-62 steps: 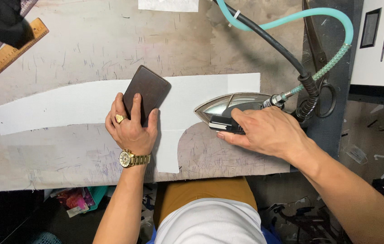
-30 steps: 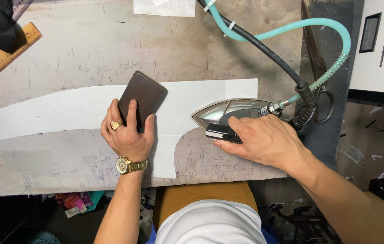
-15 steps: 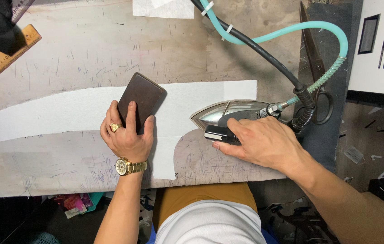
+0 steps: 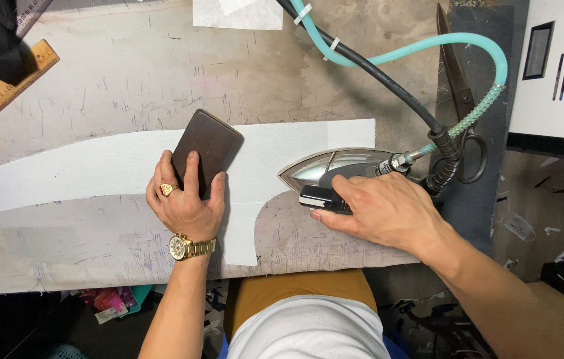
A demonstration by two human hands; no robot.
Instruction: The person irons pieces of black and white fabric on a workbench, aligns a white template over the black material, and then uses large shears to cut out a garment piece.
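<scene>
Small dark rectangular screen with pale frame on the white vented machine, upper right.

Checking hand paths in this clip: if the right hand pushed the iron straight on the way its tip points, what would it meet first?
The right hand holds the iron, tip pointing left. Straight on, it crosses the white fabric piece and probably meets the brown block under the left hand.
</scene>
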